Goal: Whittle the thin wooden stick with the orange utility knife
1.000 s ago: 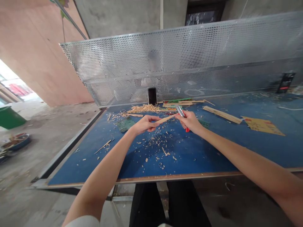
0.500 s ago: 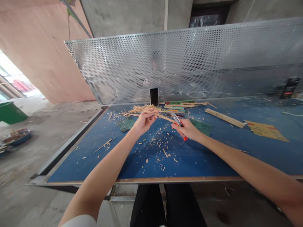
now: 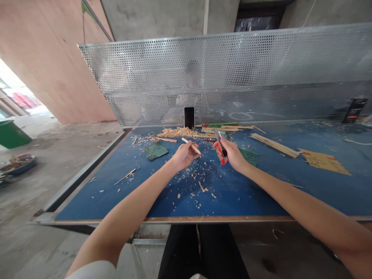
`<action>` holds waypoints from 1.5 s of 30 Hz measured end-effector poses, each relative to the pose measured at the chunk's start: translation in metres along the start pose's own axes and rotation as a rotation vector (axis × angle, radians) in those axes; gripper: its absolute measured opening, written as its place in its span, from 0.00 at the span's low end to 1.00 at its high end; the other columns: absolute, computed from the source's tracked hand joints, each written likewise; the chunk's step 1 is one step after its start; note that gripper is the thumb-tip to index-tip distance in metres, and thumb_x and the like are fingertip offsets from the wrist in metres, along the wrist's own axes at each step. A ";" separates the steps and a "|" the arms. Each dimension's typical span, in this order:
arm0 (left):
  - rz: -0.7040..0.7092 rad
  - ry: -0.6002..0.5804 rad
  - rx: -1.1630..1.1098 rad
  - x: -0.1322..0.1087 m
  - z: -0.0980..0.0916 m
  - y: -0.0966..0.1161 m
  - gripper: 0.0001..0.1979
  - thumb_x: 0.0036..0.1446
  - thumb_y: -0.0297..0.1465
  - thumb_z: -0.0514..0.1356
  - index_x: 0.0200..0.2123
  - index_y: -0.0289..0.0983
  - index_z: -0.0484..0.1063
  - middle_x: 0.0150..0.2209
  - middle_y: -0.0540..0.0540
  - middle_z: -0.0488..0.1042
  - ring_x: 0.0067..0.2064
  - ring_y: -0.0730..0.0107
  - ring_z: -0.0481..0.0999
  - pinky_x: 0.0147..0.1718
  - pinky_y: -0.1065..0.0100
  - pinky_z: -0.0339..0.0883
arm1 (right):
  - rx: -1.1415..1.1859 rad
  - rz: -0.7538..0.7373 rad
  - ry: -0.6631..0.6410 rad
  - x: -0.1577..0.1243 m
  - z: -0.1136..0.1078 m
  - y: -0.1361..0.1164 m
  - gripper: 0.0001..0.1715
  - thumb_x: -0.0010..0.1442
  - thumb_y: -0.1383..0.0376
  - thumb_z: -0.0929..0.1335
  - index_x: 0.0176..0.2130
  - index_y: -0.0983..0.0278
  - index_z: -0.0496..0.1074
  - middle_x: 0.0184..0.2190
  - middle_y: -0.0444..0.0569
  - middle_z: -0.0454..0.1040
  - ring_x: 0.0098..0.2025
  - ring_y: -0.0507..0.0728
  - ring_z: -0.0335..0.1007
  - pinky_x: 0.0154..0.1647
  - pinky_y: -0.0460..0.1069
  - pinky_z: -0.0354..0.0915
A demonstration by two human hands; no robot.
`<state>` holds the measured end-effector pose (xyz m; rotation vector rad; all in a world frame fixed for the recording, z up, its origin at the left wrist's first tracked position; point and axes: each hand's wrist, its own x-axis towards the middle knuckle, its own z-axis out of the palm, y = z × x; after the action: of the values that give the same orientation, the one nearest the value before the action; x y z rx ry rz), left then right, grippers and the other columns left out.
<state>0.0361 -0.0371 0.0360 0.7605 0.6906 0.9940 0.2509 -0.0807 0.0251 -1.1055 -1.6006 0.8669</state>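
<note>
My left hand [image 3: 185, 155] is closed round a short pale wooden stick [image 3: 188, 144], which slants down to the right over the blue table. To its right, my right hand [image 3: 229, 154] grips a red-handled utility knife [image 3: 221, 145], its metal end pointing up and away from me. Stick and knife are apart. Small wood shavings [image 3: 200, 186] lie scattered on the table below my hands. Behind them is a heap of shavings [image 3: 177, 132].
A phone [image 3: 189, 117] stands upright before the perforated metal panel [image 3: 162, 81]. Wooden strips [image 3: 274, 145], green sandpaper pieces [image 3: 155, 151] and a yellow sheet [image 3: 324, 162] lie on the blue table [image 3: 116, 197]. A green bucket [image 3: 13, 133] stands on the floor at left.
The stick has turned in my left hand and now points differently, clear of the knife. My right hand has tilted the knife more upright.
</note>
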 end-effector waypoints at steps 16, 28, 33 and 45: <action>-0.098 -0.276 0.311 -0.017 0.006 -0.001 0.11 0.67 0.34 0.63 0.40 0.41 0.61 0.24 0.59 0.54 0.17 0.84 0.48 0.16 0.79 0.36 | -0.656 -0.100 -0.076 -0.003 0.006 0.004 0.22 0.72 0.44 0.61 0.36 0.57 0.60 0.25 0.43 0.70 0.28 0.58 0.68 0.31 0.51 0.55; -0.141 -0.302 0.333 -0.021 0.016 -0.005 0.12 0.64 0.24 0.57 0.31 0.39 0.57 0.22 0.60 0.49 0.17 0.84 0.47 0.16 0.78 0.38 | -1.088 -0.018 -0.022 -0.001 0.012 0.004 0.44 0.78 0.48 0.45 0.27 0.62 0.71 0.24 0.53 0.74 0.28 0.58 0.72 0.31 0.51 0.52; -0.195 -0.289 0.320 -0.021 0.017 -0.007 0.14 0.68 0.25 0.54 0.29 0.40 0.55 0.21 0.60 0.48 0.17 0.82 0.46 0.15 0.78 0.41 | -1.195 0.014 -0.004 -0.002 0.015 0.006 0.45 0.79 0.51 0.45 0.29 0.64 0.75 0.25 0.55 0.76 0.28 0.59 0.74 0.31 0.51 0.56; -0.261 -0.431 0.276 -0.019 0.010 -0.008 0.11 0.67 0.28 0.55 0.32 0.40 0.57 0.19 0.58 0.52 0.17 0.80 0.48 0.14 0.79 0.43 | -1.258 0.119 -0.011 0.000 0.011 -0.009 0.45 0.79 0.56 0.46 0.33 0.66 0.80 0.32 0.59 0.81 0.35 0.60 0.79 0.38 0.50 0.63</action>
<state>0.0410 -0.0600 0.0380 1.0566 0.5356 0.4770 0.2381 -0.0842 0.0301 -2.0271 -2.1188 -0.2063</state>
